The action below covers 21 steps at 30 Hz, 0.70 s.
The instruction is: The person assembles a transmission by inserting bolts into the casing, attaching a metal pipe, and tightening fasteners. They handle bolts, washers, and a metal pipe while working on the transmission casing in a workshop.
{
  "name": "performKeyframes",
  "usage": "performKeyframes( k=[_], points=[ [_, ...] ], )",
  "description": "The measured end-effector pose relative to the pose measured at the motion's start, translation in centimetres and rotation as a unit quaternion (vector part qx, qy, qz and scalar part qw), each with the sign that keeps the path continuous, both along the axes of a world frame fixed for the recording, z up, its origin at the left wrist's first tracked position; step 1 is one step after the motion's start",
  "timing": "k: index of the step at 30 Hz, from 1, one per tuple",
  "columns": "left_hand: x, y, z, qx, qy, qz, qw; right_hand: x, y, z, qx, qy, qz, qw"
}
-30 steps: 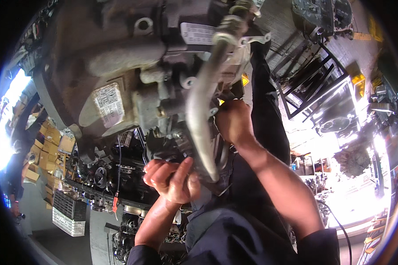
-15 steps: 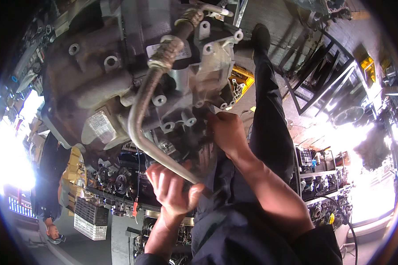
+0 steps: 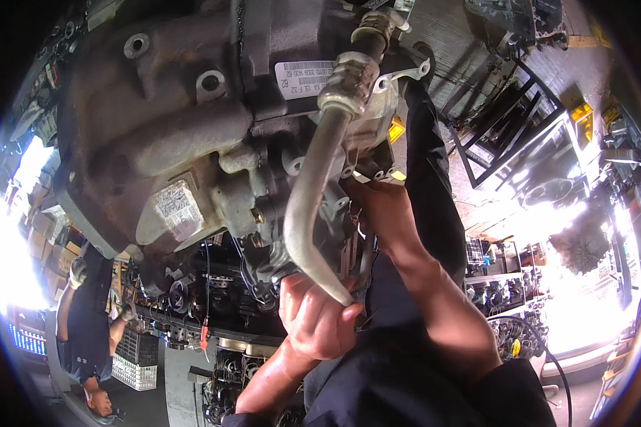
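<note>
A large, dirty metal engine or gearbox casing with bolt holes and two white labels fills the upper left and middle. In front of it runs a bent metal pipe with crimped collars on a dark hose section. My left hand is closed at the pipe's lower end, its thumb against the metal; its fingertips are hidden. Under the casing's lower right side reaches my right hand, its fingers out of sight in shadow behind brackets and small lugs. A thin dark curved piece shows between my hands.
A co-worker with gloved hands stands at the lower left, near stacked crates. Shelves of parts and a black metal frame are at the right. A red-ended cable hangs below the casing.
The casing and pipe appear larger and further right. My left hand has shifted right and down with the pipe's end; my right hand is deeper under the casing. The co-worker's gloved hands have come into view.
</note>
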<state>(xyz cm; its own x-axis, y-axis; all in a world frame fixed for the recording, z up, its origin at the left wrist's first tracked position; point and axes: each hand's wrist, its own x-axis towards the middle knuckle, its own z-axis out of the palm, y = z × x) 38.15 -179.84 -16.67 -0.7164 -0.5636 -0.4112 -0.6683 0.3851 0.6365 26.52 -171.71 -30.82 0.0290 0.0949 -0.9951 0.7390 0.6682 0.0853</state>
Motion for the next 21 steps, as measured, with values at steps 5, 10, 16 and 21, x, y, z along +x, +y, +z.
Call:
performKeyframes(
  k=[5,10,16,21],
  points=[
    [-0.2,0.4,0.3,0.018,-0.060,0.020,0.998,-2.6,3.2,-0.2,-0.039,-0.021,0.012,0.999],
    [-1.9,1.2,-0.8,-0.061,-0.091,0.026,0.994,-11.5,2.2,-6.1,-0.045,0.232,0.095,0.967],
    [-4.8,2.6,-0.9,-0.032,-0.122,0.211,0.969,-17.9,-7.1,-13.6,-0.187,0.114,0.034,0.975],
    [-6.1,3.4,-0.9,-0.001,-0.104,0.370,0.923,-19.4,-10.8,-14.6,-0.179,0.074,0.221,0.956]
  ],
)
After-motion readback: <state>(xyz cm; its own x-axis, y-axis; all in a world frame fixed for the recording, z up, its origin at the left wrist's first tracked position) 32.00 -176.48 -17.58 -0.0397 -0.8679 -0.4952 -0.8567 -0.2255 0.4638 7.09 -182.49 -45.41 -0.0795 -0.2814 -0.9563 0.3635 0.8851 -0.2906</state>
